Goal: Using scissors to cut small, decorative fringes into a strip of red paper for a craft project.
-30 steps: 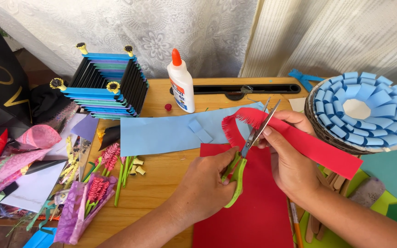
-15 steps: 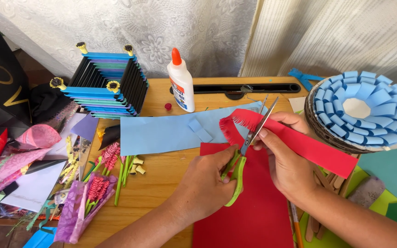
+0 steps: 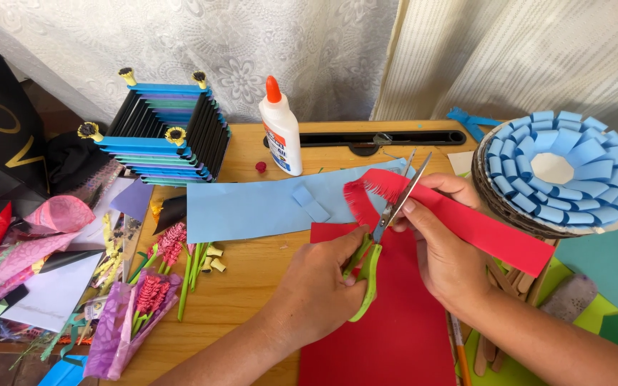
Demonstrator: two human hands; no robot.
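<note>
My left hand (image 3: 320, 286) grips green-handled scissors (image 3: 384, 229), whose blades are open and point up and right across a red paper strip (image 3: 484, 230). My right hand (image 3: 446, 236) holds that strip by its middle. The strip's left end (image 3: 368, 191) is cut into a fine fringe. A larger red sheet (image 3: 388, 322) lies under both hands on the wooden table (image 3: 244, 286). A light blue paper sheet (image 3: 259, 207) lies just behind the scissors.
A white glue bottle (image 3: 281, 129) with an orange cap stands at the back. A blue and black stacked-paper box (image 3: 162, 136) sits back left. A plate covered in blue paper loops (image 3: 559, 168) is at right. Pink paper flowers (image 3: 155, 279) and scraps lie left.
The scissors have shifted slightly along the fringed edge of the red strip, and the blades have opened wider. Both hands stay in nearly the same place.
</note>
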